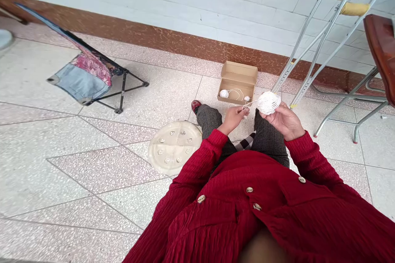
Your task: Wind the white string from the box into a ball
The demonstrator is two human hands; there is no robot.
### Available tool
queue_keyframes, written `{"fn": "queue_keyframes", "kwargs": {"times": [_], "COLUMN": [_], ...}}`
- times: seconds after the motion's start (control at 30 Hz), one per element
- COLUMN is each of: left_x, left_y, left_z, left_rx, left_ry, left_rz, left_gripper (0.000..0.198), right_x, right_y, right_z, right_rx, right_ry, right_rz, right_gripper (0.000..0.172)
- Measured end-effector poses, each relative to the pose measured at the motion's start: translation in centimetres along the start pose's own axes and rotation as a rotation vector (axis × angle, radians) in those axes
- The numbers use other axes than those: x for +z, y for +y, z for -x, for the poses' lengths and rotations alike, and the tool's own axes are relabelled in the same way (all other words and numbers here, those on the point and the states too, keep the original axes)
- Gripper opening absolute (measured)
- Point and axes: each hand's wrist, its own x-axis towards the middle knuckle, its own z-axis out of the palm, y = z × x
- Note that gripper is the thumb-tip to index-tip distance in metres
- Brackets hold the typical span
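A large ball of white yarn (269,103) rests in the fingers of my right hand (285,121), palm turned up. To its left, my left hand (235,118) pinches a strand of the white yarn that runs across to the ball. Just beyond my hands, an open cardboard box (239,74) stands on the floor. Inside it lie a small white yarn ball (224,93) at the left and a smaller one (247,99) at the right, with loose loops of yarn between them.
A folding chair (82,76) stands at the left. Beside my leg is a round cream mat (175,148) on the tiled floor. Metal crutches (317,45) lean on the wall at the right, near a brown chair (381,57) with metal legs.
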Motion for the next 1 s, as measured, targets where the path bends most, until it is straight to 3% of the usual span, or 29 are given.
{"fn": "queue_keyframes", "kwargs": {"times": [0.1,0.17,0.3,0.43,0.53,0.63,0.9,1.0], "left_x": [-1.6,-2.9,-5.5,-6.9,-7.4,-8.2,-12.0,-13.7], "left_y": [0.0,-0.1,-0.1,0.5,0.8,0.7,0.1,0.1], "left_z": [0.2,0.5,0.7,0.2,-0.6,-1.3,-2.1,-2.5], "left_rx": [-0.05,-0.031,0.003,0.052,0.046,0.001,-0.146,-0.117], "left_ry": [-0.061,-0.035,0.087,0.136,0.282,0.411,0.417,0.5], "left_rz": [0.161,0.2,0.022,-0.347,-0.525,-0.565,-0.608,-0.658], "left_gripper": [0.053,0.058,0.057,0.039,0.03,0.029,0.033,0.031], "right_x": [-1.7,-3.1,-4.7,-4.4,-3.8,-3.8,-5.8,-6.4], "right_y": [-1.1,-1.5,-1.3,-1.8,-3.2,-4.5,-5.1,-5.2], "right_z": [-0.5,-0.8,-1.2,-1.5,-1.8,-1.8,-1.4,-1.2], "right_rx": [-0.097,-0.11,-0.083,-0.117,-0.218,-0.302,-0.319,-0.332], "right_ry": [0.143,0.237,0.337,0.332,0.279,0.25,0.349,0.385], "right_rz": [-0.06,-0.085,-0.099,-0.124,-0.119,-0.069,-0.047,-0.082], "right_gripper": [0.036,0.031,0.026,0.026,0.026,0.029,0.023,0.025]}}
